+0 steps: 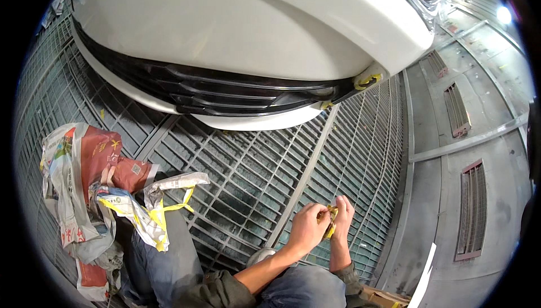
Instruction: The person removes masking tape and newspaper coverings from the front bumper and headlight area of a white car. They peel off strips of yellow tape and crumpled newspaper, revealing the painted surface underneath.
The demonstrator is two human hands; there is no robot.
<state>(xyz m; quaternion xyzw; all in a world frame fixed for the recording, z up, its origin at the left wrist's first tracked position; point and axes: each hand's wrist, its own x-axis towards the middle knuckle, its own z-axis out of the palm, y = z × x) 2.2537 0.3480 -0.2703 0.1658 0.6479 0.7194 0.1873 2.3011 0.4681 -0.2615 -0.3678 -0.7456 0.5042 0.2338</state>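
Above my knees, my left hand is closed with its fingertips on a crumpled wad of yellow tape. My right hand stands upright beside it, fingers pressed together, with the wad against its palm side. Part of the tape is hidden by the fingers. Ahead of both hands is the white front bumper of a car, with a black lower grille. Bits of yellow tape cling to the bumper's right corner, apart from my hands.
Metal floor grating spreads under the car and around me. Crumpled masking paper and plastic with yellow tape edges lies by my left leg. A grey wall with vents stands at the right. Cardboard shows near the lower edge.
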